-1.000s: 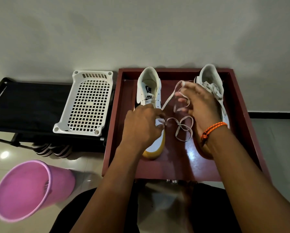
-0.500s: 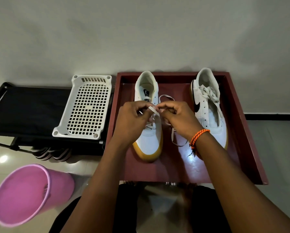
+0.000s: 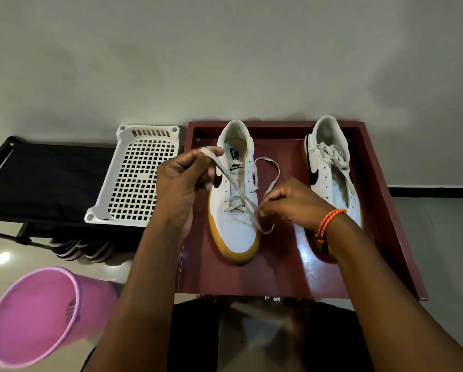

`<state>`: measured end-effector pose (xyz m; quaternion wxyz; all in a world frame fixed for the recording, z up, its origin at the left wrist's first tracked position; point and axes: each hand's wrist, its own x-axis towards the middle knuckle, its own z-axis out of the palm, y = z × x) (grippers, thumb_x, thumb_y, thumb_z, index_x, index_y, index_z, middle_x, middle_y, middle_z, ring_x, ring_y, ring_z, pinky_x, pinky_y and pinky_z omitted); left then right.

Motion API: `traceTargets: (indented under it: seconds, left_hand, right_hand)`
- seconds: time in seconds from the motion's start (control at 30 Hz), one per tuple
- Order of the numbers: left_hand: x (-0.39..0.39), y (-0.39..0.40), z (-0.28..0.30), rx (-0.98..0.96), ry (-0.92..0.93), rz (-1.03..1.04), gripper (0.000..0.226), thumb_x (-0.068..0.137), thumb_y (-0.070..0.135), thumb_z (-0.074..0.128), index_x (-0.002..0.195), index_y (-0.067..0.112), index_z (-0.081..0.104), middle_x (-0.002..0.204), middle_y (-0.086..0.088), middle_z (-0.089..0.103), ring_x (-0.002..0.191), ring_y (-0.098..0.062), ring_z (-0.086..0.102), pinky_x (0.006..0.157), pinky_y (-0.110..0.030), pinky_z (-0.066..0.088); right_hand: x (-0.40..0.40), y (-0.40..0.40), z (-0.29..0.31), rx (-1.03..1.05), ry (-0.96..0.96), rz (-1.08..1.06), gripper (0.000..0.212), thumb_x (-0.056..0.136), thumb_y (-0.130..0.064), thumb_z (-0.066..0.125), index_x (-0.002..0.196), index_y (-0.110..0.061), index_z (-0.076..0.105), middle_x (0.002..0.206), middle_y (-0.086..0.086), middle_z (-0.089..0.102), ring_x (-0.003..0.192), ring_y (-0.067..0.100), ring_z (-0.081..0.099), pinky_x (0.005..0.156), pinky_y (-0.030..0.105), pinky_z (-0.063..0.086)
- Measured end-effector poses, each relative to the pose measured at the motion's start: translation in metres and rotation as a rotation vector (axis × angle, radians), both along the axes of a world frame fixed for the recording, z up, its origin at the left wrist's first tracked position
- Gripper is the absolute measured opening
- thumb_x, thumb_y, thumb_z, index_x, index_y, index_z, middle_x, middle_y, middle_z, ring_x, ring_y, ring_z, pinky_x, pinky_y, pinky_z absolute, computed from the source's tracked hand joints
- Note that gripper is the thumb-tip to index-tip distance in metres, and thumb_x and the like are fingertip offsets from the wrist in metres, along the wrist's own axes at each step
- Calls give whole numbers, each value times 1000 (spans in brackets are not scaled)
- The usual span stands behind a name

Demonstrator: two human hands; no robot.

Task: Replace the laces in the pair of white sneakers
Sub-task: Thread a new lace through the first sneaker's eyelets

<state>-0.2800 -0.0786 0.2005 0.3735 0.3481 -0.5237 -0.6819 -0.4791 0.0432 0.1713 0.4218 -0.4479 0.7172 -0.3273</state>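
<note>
Two white sneakers with tan soles stand in a dark red tray (image 3: 380, 210). The left sneaker (image 3: 235, 232) is laced only through its lowest eyelets. A pale lace (image 3: 241, 194) crosses above it. My left hand (image 3: 182, 183) pinches one end of that lace, raised to the upper left of the shoe. My right hand (image 3: 292, 202), with an orange cord on the wrist, pinches the other strand beside the shoe's right edge; a loop of lace rises behind it. The right sneaker (image 3: 332, 170) has a loose lace bunched over its tongue.
A white perforated plastic basket (image 3: 136, 178) lies on a black rack (image 3: 45, 181) left of the tray. A pink bucket (image 3: 39, 315) stands at the lower left. Striped sandals (image 3: 82, 249) sit under the rack. A pale wall rises behind everything.
My hands were together over the left sneaker; now they have drawn apart. The left hand has pulled its lace end up and left; the right has moved right and down.
</note>
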Motion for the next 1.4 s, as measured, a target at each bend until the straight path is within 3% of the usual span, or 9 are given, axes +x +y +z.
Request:
traceTargets:
  seconds: [0.13, 0.3, 0.5, 0.63, 0.77, 0.9, 1.03, 1.23, 1.4]
  left_hand:
    - [4, -1, 1, 28, -9, -1, 18, 97, 20, 71, 105, 9, 82, 70, 1, 65, 63, -5, 54, 58, -16, 44]
    - [-3, 2, -1, 27, -55, -93, 18, 99, 14, 69, 106, 3, 81, 71, -2, 68, 61, -7, 53, 57, -18, 42]
    - [-2, 4, 0, 5, -96, -137, 17, 101, 17, 69, 104, 8, 84, 73, -10, 65, 59, -7, 54, 56, -17, 41]
    - [1, -1, 0, 21, -51, -64, 18, 102, 18, 68, 105, 9, 83, 67, -5, 56, 60, -12, 45, 53, -17, 34]
    - [3, -1, 1, 12, -99, -102, 19, 101, 18, 69, 99, 4, 82, 73, -8, 61, 57, -11, 43, 51, -15, 35]
    - [-3, 4, -1, 30, -139, -154, 29, 102, 15, 68, 94, -12, 73, 79, -1, 73, 55, -8, 45, 51, -14, 37]
    - [-5, 5, -2, -3, -167, -168, 24, 102, 17, 69, 99, -5, 79, 70, -5, 64, 55, -11, 46, 51, -15, 37]
    - [-4, 3, -4, 22, -119, -87, 28, 103, 14, 67, 103, -13, 75, 67, 5, 67, 52, -9, 43, 48, -13, 34]
    - [-6, 5, -2, -6, -155, -123, 35, 103, 14, 67, 81, -14, 66, 100, -12, 79, 49, -7, 48, 51, -16, 37]
  right_hand:
    - [2, -2, -3, -36, 164, -45, 16, 90, -15, 73, 78, -9, 82, 60, 9, 66, 55, 15, 54, 60, 35, 46]
    - [39, -22, 13, -419, -93, -226, 29, 95, -8, 61, 110, -25, 79, 54, 11, 46, 49, 18, 42, 54, 30, 37]
    - [45, -18, 22, -339, -205, -91, 17, 100, 3, 63, 87, 0, 73, 52, -9, 62, 46, -1, 54, 53, 13, 41]
    - [12, -5, 16, -6, 150, 63, 24, 91, -11, 71, 68, -6, 78, 60, 6, 71, 59, 20, 67, 67, 37, 56]
    - [4, 5, 17, 293, 219, 166, 14, 85, -11, 77, 73, -11, 84, 47, -8, 61, 45, 5, 51, 51, 22, 45]
    - [19, -9, 11, -124, 362, -137, 17, 88, -21, 68, 78, -15, 80, 58, -8, 65, 51, 7, 54, 56, 27, 45]
    - [52, -21, 23, -403, -143, -213, 21, 99, 2, 57, 107, -7, 75, 53, -14, 58, 45, 2, 48, 51, 15, 39]
    - [44, -19, 18, -370, -275, -204, 14, 102, 4, 60, 100, 4, 74, 50, -6, 49, 42, 2, 38, 46, 13, 33]
    - [54, -18, 16, -342, -262, -68, 11, 102, -6, 65, 100, -3, 76, 61, 4, 59, 49, 1, 48, 53, 12, 39]
